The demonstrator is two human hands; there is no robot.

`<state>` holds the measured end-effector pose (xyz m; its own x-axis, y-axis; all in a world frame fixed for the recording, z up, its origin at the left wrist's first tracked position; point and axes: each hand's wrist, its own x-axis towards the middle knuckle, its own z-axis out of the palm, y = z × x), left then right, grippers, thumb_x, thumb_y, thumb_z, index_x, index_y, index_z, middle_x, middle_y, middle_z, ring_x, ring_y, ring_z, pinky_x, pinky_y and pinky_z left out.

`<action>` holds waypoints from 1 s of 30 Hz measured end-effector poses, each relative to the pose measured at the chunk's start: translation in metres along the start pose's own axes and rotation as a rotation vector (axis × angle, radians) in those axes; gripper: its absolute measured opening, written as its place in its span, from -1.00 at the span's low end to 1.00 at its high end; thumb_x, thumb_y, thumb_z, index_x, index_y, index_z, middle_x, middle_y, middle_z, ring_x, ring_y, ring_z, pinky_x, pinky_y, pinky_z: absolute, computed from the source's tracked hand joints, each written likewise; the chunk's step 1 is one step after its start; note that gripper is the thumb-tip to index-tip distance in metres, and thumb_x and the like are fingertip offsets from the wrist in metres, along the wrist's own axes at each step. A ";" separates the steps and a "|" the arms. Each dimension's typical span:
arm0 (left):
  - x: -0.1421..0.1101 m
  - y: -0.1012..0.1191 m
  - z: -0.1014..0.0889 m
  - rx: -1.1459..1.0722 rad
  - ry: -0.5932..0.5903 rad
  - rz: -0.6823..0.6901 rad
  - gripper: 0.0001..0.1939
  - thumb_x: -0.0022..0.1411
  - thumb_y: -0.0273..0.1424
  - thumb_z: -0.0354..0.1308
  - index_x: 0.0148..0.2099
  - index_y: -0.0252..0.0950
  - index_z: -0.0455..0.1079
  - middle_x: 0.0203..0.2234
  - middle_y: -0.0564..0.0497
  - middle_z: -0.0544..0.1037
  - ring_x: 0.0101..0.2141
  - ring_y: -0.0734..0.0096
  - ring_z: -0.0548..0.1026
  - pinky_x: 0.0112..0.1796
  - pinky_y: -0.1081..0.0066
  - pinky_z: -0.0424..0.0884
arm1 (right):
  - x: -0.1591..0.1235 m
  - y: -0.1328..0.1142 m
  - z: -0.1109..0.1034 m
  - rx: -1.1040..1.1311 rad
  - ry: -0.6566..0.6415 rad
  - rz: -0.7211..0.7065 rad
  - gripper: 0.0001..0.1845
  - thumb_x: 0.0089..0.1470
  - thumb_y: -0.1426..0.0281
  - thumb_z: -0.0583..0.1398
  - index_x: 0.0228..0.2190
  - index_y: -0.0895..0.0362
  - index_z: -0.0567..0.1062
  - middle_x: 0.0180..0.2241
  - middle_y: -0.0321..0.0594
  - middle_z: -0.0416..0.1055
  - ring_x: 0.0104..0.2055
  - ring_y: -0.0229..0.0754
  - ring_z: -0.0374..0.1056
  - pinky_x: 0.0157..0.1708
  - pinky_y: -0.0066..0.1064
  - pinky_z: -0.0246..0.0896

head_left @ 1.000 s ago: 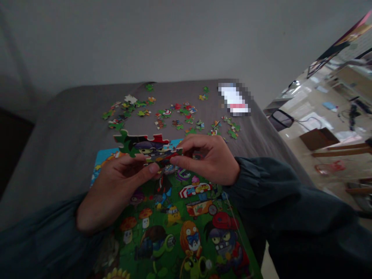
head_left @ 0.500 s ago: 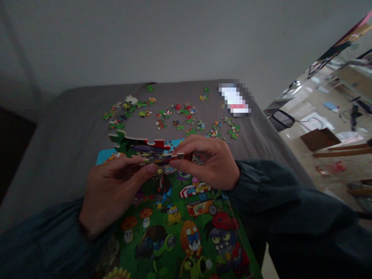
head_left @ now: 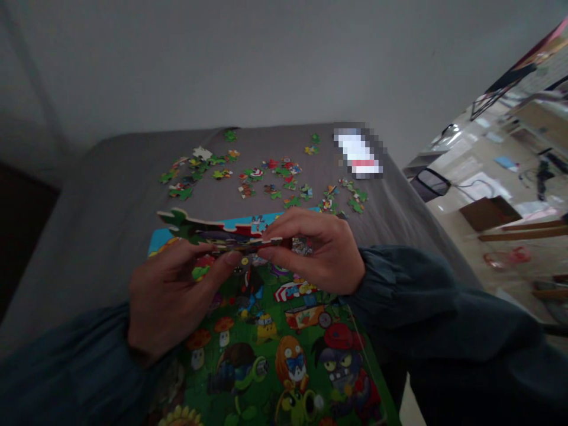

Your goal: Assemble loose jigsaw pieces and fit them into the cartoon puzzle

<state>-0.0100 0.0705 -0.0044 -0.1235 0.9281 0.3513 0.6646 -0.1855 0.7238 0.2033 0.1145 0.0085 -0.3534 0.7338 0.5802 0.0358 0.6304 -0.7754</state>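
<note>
Puzzle picture is lying nearest, under the hands. Left hand is pinching the near edge of the jigsaw section, thumb below; right hand is gripping its right end between thumb and fingers. Section is tilting edge-on above the picture's far part. My read: seams are risking a split if bending, so both hands should be moving together, supporting from below, pressing lightly. Loose jigsaw pieces are lying beyond on grey cloth.
</note>
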 end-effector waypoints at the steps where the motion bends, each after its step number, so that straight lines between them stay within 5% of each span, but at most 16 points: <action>1: 0.000 0.000 0.000 -0.001 -0.001 0.002 -0.84 0.16 -0.09 0.29 -0.28 0.00 0.58 -0.49 0.15 0.62 -0.47 0.30 0.52 -0.40 0.32 0.35 | 0.000 0.000 0.000 -0.002 0.003 -0.002 -0.95 0.11 0.43 0.34 -0.34 0.17 0.59 -0.37 -0.21 0.58 -0.36 -0.30 0.47 -0.36 -0.44 0.40; 26: 0.002 0.001 -0.002 0.129 0.031 0.040 -0.75 0.13 -0.07 0.29 -0.47 -0.08 0.56 -0.72 0.16 0.45 -0.63 0.33 0.42 -0.53 0.36 0.21 | 0.000 0.003 0.003 0.026 -0.028 -0.031 -0.93 0.07 0.44 0.38 -0.32 0.14 0.65 -0.28 -0.21 0.63 -0.27 -0.28 0.55 -0.24 -0.44 0.49; 30: 0.002 -0.002 -0.003 0.085 0.001 0.034 -0.77 0.12 -0.05 0.29 -0.39 -0.06 0.61 -0.54 0.12 0.65 -0.48 0.26 0.57 -0.44 0.33 0.35 | 0.000 0.003 0.002 0.039 -0.045 -0.018 -0.93 0.06 0.45 0.39 -0.32 0.12 0.66 -0.27 -0.22 0.63 -0.24 -0.28 0.55 -0.19 -0.43 0.48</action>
<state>-0.0135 0.0714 -0.0030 -0.1005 0.9216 0.3750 0.7286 -0.1885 0.6585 0.2011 0.1158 0.0061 -0.3953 0.7096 0.5833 -0.0071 0.6326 -0.7744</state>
